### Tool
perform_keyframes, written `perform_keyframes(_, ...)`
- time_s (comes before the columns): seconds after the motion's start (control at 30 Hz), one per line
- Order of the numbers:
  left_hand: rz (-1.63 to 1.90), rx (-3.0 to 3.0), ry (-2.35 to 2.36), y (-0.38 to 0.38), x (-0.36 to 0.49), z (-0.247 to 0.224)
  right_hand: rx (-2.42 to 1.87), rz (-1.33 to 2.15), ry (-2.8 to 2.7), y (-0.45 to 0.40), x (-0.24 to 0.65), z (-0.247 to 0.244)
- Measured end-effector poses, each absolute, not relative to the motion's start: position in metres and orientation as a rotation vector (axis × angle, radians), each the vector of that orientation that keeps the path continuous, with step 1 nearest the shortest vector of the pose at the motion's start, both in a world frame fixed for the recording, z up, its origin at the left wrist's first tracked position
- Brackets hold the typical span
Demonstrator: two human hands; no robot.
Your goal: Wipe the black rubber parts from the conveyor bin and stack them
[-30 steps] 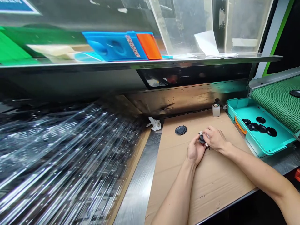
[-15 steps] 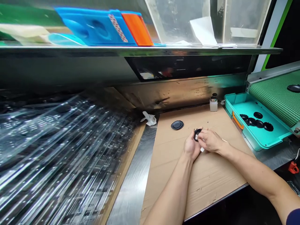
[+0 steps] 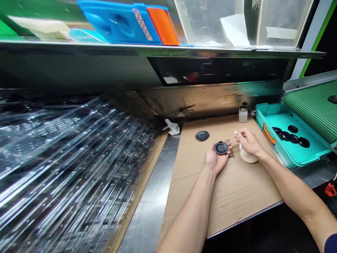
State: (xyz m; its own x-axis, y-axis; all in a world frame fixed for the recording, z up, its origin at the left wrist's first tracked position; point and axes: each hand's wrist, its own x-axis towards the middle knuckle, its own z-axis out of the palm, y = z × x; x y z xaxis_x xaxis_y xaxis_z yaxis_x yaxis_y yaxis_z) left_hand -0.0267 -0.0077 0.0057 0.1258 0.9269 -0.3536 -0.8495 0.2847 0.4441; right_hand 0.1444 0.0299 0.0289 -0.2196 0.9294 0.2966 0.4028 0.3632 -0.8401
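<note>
In the palm of my left hand [image 3: 214,161], turned up with the thumb and fingers at its rim, rests a black round lid-like disc [image 3: 221,148]. Off to the right, my right hand [image 3: 250,142] pinches a small white cloth [image 3: 236,133], apart from the disc. Partly covered by that hand, a beige round pad [image 3: 249,158] lies on the cardboard sheet [image 3: 195,182]. Another black disc [image 3: 202,135] sits on the cardboard behind my left hand.
A teal tray [image 3: 292,160] holding several black round parts [image 3: 294,138] stands at the right, beside a green conveyor belt [image 3: 313,102]. Behind is a small bottle [image 3: 243,115]. Clear plastic trays [image 3: 79,168] are stacked on the left. A metal shelf [image 3: 184,52] crosses above.
My right hand has lifted away from the disc to the right with the white cloth. The disc in my left hand now shows fully, and the view has shifted slightly.
</note>
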Motion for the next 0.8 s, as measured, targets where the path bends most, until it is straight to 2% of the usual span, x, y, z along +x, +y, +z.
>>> perform_keyframes(0.07,1.299,0.112,0.625,-0.009,-0.029,0.009,-1.183,0.831,-1.797,0.034,0.147,0.027)
perform_keyframes(0.23,1.283,0.077,0.684,-0.012,-0.028,0.013,-1.125,0.609,-2.083,0.029,0.144,0.023)
perform_keyframes(0.43,1.25,0.156,0.787,-0.013,-0.021,0.014,-1.046,0.537,-2.249,0.023,0.142,0.026)
perform_keyframes(0.8,1.272,0.765,1.033,-0.021,-0.002,-0.007,-1.287,0.228,-2.448,0.015,0.135,0.029)
